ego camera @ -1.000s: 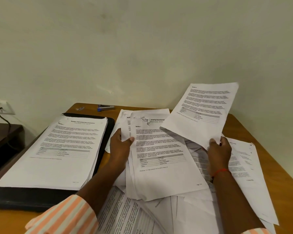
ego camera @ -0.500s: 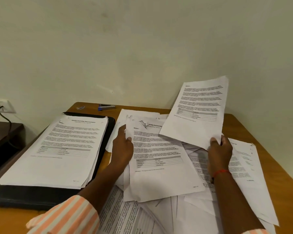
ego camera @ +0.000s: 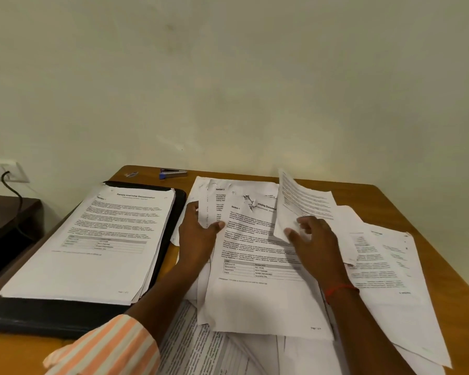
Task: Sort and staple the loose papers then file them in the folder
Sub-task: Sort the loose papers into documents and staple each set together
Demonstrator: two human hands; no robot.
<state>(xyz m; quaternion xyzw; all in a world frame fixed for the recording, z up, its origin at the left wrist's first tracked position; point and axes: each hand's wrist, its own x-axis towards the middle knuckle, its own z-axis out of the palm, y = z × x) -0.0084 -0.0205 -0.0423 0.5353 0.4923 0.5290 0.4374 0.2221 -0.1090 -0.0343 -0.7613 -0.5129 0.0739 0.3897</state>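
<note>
Head view: left hand (ego camera: 198, 236) pinches top sheet (ego camera: 257, 288) at its edge, likely steadying it; right hand (ego camera: 313, 240) meets tilted sheet (ego camera: 305, 203), grip unclear.

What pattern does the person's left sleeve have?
The sleeve has orange and white stripes; the head view shows it best.

One left hand (ego camera: 198, 236), one right hand (ego camera: 313, 239), one folder (ego camera: 52, 318), one stapler (ego camera: 173, 173) (loose papers (ego camera: 260, 293) overlap, uncountable).

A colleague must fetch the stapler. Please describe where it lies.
On the wooden table, find the far edge against the wall. Just beyond the black folder lies the stapler: silver with a blue end, unlike the white papers.
</note>
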